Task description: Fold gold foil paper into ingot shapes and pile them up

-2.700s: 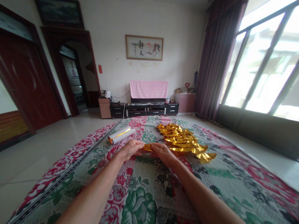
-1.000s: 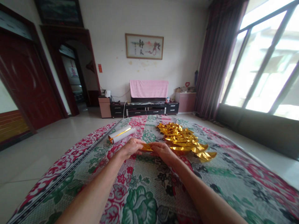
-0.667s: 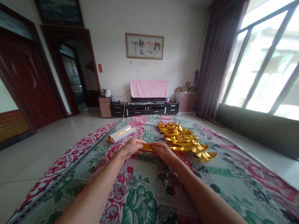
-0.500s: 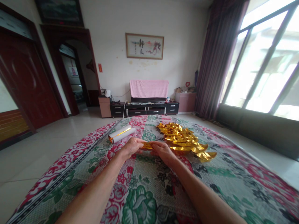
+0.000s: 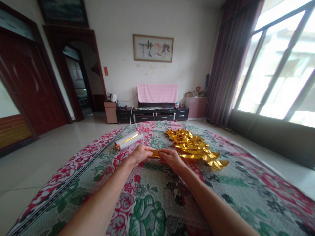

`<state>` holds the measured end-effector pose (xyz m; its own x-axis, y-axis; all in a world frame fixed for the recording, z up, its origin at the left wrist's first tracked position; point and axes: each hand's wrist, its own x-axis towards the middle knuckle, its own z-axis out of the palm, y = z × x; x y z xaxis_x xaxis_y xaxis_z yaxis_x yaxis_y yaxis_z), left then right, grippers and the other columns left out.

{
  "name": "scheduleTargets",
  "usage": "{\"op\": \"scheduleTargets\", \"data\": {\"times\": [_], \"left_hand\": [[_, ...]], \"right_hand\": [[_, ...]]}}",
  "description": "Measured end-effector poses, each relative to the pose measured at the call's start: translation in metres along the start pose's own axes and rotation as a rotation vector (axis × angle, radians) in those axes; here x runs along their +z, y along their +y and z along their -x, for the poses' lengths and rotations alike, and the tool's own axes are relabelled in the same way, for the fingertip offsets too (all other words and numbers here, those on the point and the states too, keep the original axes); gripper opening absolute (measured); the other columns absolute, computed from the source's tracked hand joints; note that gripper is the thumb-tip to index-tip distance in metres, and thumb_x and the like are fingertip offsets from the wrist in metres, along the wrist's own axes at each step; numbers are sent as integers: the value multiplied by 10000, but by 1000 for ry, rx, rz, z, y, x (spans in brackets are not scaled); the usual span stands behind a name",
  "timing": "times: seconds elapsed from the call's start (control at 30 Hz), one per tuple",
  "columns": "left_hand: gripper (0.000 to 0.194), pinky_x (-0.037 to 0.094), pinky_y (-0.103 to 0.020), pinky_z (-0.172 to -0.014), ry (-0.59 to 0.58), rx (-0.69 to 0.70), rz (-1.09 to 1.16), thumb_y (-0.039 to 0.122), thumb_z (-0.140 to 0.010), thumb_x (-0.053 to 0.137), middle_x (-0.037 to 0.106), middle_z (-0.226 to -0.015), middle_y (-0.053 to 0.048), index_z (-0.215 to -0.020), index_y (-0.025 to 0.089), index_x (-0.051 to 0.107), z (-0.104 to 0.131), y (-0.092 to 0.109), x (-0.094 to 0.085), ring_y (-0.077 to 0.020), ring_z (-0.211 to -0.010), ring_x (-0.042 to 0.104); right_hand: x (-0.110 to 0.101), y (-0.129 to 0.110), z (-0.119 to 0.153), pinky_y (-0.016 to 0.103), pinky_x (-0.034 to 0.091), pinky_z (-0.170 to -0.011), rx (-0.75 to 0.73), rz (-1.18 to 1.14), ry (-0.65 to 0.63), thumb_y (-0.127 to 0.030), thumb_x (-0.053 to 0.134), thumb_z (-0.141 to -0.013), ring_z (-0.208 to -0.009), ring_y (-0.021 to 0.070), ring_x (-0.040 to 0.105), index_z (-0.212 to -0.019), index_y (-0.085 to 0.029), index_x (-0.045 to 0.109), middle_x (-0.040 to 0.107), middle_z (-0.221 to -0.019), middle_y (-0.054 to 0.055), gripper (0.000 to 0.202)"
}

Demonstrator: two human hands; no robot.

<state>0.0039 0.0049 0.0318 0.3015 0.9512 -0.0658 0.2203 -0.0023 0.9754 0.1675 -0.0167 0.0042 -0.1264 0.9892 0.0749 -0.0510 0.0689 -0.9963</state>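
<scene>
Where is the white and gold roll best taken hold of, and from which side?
I would grip the roll around its middle, from above, fingers across its width: it lies lengthwise on the tablecloth, long and rounded, and nothing covers its top.

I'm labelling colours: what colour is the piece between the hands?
The piece is shiny gold, seen best in the head view.

Gold strip [image 5: 155,154], ends behind fingers [image 5: 164,152].

Daylight from the tall window [image 5: 278,68] reaches a pale wall [image 5: 192,42], purple curtain [image 5: 225,65] and low black cabinet [image 5: 145,118].
</scene>
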Motion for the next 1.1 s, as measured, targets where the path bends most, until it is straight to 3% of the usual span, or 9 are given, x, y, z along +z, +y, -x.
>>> {"op": "scheduleTargets", "data": {"times": [0.17, 0.67, 0.8, 1.1], "left_hand": [[327, 461, -210, -517, 47, -3, -22, 125, -609, 568, 687, -781, -71, -913, 110, 689, -2, -2, 1, -141, -662, 590], [337, 462, -207, -511, 29, 22, -37, 118, -628, 538, 687, -796, -70, -930, 120, 686, -7, -8, 3, -145, -673, 601], [345, 454, -200, -497, 99, 4, -56, 103, -635, 522, 688, -766, -64, -939, 122, 683, -9, -9, 6, -141, -648, 606], [339, 461, -181, -515, 72, 23, -18, 96, -681, 519, 691, -833, -77, -991, 108, 657, -10, -10, 5, -144, -721, 627]], "right_hand": [[-1, 1, 0, 300, 495, -708, 6, -14, -29, -398, 637, -638, -771, 166, 596, -886, -187, 699, 673, -826, 12, 332], [0, 3, -1, 267, 487, -666, -10, 0, -17, -360, 608, -665, -647, 117, 548, -866, -191, 704, 623, -693, -19, 279], [0, 1, 0, 268, 487, -671, -8, 19, -21, -362, 611, -663, -674, 124, 561, -862, -190, 704, 644, -744, -11, 278], [0, 0, 1, 276, 512, -675, 2, -88, 50, -318, 603, -649, -736, 147, 589, -878, -170, 689, 653, -757, 4, 286]]}}
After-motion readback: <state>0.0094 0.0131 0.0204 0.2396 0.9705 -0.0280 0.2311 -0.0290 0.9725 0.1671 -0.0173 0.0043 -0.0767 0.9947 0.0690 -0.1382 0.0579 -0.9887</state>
